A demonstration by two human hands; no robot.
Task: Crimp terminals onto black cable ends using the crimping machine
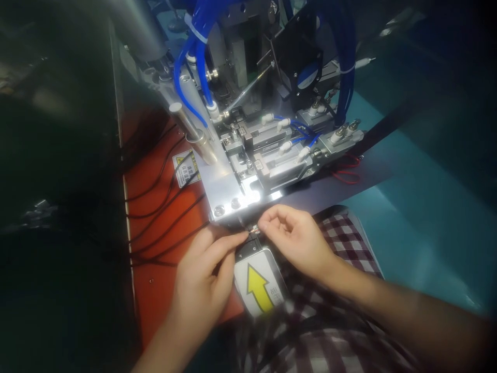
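A small shiny metal part [254,229] sits in a narrow slot at the front of the machine, between my two hands. My left hand [212,259] comes in from the left, its index finger stretched to the part and its thumb apart, pointing down. Curled on the other side, my right hand [297,235] has thumb and index finger pinched at the part's right end; what is in the pinch is too small to make out. Just above the fingertips is the edge of the silver metal plate [221,189] of the machine.
Pneumatic cylinders [285,168] with blue hoses [200,67] stand behind the plate. Black cables [163,207] cross the orange base [155,295] at left. A white label with a yellow arrow [258,287] lies below my hands. A metal post [186,124] rises at the plate's left.
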